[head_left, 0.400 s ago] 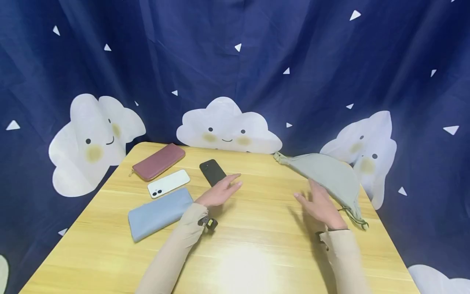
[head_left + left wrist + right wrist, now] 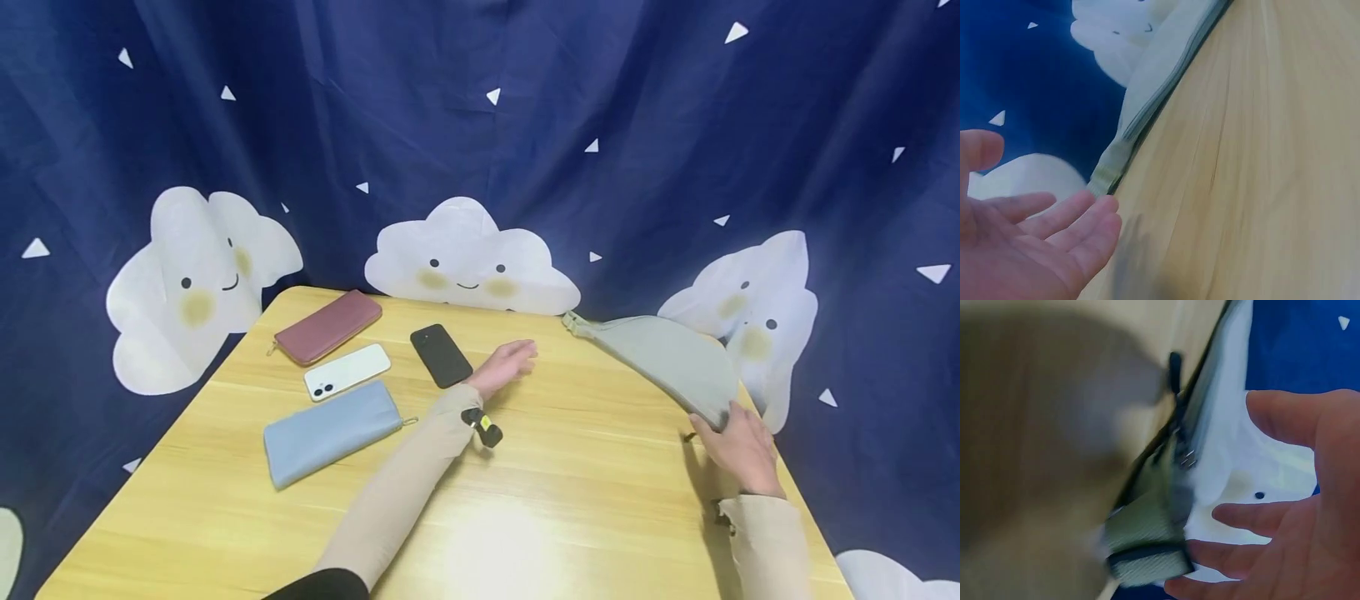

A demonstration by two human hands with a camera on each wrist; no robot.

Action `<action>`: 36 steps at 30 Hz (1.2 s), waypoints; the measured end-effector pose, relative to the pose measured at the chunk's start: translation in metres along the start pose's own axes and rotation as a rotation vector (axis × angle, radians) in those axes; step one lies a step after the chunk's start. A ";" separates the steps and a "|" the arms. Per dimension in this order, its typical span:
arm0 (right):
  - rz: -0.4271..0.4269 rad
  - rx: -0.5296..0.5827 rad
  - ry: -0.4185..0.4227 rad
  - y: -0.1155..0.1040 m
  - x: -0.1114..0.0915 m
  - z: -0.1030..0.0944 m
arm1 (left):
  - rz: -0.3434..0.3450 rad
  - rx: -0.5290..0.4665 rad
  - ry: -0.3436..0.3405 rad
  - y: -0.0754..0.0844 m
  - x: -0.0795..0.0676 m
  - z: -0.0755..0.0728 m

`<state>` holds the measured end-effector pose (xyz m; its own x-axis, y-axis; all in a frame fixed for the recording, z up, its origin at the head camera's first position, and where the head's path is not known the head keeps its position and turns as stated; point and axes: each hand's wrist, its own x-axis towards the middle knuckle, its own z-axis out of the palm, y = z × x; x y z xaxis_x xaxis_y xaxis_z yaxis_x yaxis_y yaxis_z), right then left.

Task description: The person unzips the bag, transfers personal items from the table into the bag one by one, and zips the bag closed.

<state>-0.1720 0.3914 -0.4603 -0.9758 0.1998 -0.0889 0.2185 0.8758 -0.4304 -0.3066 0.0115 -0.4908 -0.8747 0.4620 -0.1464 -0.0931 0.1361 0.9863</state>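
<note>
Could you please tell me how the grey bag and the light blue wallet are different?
Shape: the grey bag is curved like a crescent, while the light blue wallet is rectangular. Size: the bag is longer than the wallet. Hands: the right hand is at the bag's near end, but no hand is on the wallet. Both rest on the wooden table.
</note>
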 end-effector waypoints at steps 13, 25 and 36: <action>0.095 0.023 0.086 0.036 -0.001 0.004 | -0.111 -0.416 0.117 0.006 0.069 0.051; 0.045 0.033 0.152 0.032 0.007 0.008 | -0.127 -0.630 0.148 0.008 0.100 0.050; 0.055 0.052 0.095 0.045 0.001 0.008 | -0.149 -0.769 0.169 0.003 0.115 0.061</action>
<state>-0.1630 0.4273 -0.4865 -0.9566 0.2900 -0.0292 0.2688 0.8388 -0.4734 -0.3784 0.1188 -0.5096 -0.8818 0.3391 -0.3279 -0.4625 -0.4852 0.7421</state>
